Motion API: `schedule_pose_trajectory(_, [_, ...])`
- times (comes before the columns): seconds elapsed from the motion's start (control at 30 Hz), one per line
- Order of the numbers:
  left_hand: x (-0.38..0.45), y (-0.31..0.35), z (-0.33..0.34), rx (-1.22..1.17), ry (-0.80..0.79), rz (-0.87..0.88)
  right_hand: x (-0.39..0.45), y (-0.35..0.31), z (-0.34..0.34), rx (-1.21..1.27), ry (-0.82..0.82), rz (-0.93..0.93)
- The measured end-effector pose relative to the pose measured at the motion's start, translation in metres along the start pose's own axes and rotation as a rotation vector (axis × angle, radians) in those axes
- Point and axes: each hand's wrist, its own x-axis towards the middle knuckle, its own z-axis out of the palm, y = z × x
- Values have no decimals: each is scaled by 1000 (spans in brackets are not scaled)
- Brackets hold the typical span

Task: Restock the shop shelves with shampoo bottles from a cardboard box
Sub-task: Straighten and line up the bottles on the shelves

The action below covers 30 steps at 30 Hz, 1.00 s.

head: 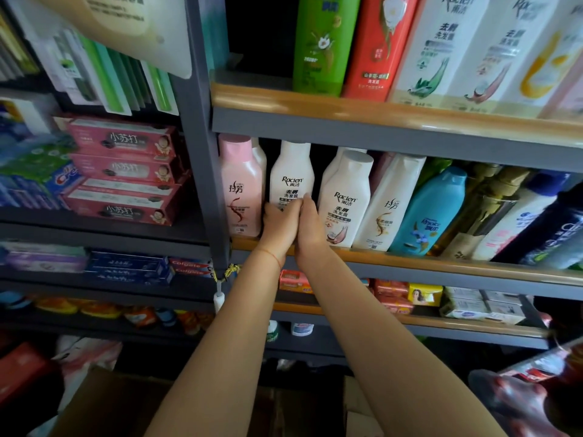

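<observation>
A: Hands, status? Then shelf, then bottle.
B: Left hand [279,227] and right hand [310,227] are pressed together, fingers curled round the lower front of one bottle.
A: Location?
B: Middle shelf [410,263]; white bottle [291,175] upright between pink bottle [239,187] and another white one.

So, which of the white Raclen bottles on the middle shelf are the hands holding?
The left white Raclen bottle, beside the pink bottle. Both hands hold its lower part; the other Raclen bottle stands untouched.
</observation>
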Motion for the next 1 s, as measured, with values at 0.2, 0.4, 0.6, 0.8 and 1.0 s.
schedule_pose_trajectory(0.2, [-22, 5, -20, 86, -83, 12, -10, 11, -8, 3, 12, 42])
schedule_pose_trajectory(0.4, [-36, 13, -27, 92, -75, 62, -30, -4, -17, -93, -14, 72])
schedule_pose_trajectory(0.6, [-42, 17, -35, 207, -74, 69, -35, -9, -34, -139, -81, 126])
schedule_pose_trajectory(0.8, [-51, 23, -37, 317, -55, 141, -39, -20, -37, -278, -102, 69])
schedule_pose_trajectory(1.0, [-60, 17, -29, 510, 136, 425, -58, -22, -67, -569, 122, -460])
